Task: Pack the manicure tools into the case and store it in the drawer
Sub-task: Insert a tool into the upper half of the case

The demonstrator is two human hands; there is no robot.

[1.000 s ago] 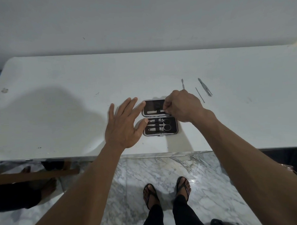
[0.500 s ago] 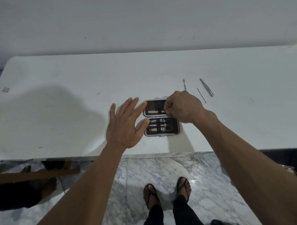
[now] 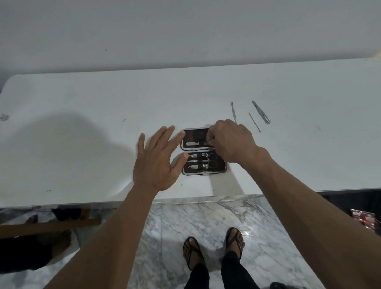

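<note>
The right hand [image 3: 230,143] pinches the nail file [image 3: 196,143] in the far half of the open case [image 3: 204,152] — press it flat; the left hand [image 3: 159,161], spread, steadies the case's edge beside it.

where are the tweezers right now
In the head view the tweezers lie loose on the white table, right of the open case, just beyond a thin probe.

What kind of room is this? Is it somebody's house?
Probably a room in a home, though I can't be sure. There is a plain white table against a bare wall, a marble floor, and the person wears sandals.
</note>
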